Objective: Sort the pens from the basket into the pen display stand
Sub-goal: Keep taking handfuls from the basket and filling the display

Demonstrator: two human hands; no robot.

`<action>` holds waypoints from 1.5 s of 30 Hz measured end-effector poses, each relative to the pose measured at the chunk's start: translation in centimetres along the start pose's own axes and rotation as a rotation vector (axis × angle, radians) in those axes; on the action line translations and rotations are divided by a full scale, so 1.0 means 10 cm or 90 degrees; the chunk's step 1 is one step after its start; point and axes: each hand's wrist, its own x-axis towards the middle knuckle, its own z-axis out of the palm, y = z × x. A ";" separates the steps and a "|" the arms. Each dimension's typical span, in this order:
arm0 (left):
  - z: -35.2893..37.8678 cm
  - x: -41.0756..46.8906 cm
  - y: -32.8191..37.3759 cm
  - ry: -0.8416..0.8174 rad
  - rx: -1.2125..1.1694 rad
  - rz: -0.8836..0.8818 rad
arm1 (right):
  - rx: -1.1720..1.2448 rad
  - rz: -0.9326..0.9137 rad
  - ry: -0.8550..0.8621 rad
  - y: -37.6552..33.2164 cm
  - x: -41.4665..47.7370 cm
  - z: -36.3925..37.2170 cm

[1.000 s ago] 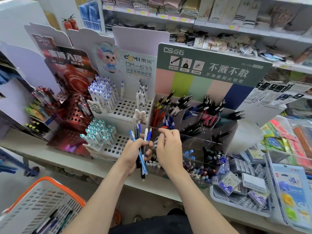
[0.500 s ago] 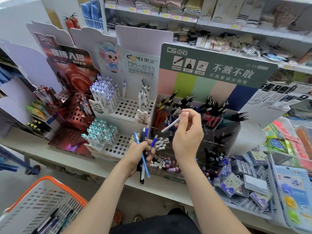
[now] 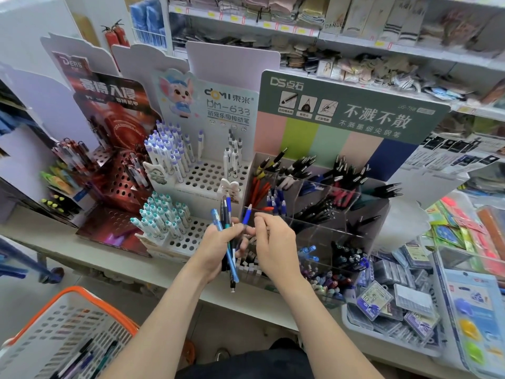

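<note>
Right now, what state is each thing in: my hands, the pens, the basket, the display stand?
left hand, grips the bunch of pens
bunch of pens, upright, top ends fanned apart
right hand, fingers curled at the bunch; any pinch hidden
basket, holds several pens
clear pen display stand, compartments partly filled

"DM-633" on pen display stand [image 3: 226, 124]

I see 2 red fire extinguishers [image 3: 116, 36] at the back left. Folded textiles [image 3: 276, 6] fill a high shelf [image 3: 232, 21]. Small clear plastic boxes [image 3: 378, 298] sit in a white tray [image 3: 352, 322] on the desk [image 3: 54, 242].
</note>
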 end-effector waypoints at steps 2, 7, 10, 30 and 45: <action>0.03 -0.04 0.01 -0.065 0.002 -0.013 | 0.116 0.060 -0.017 -0.10 0.02 -0.05; 0.24 -0.09 0.10 -0.043 -0.031 -0.034 | 0.205 0.087 0.054 -0.28 0.09 -0.23; 0.36 -0.04 0.19 0.021 -0.100 -0.024 | 0.268 0.003 0.169 -0.40 0.12 -0.37; 0.61 0.11 0.18 0.142 -0.173 0.000 | -0.249 -0.182 0.216 0.11 0.20 -0.50; 0.81 0.17 0.42 0.158 -0.238 0.060 | 0.162 0.004 0.045 -0.22 0.17 -0.67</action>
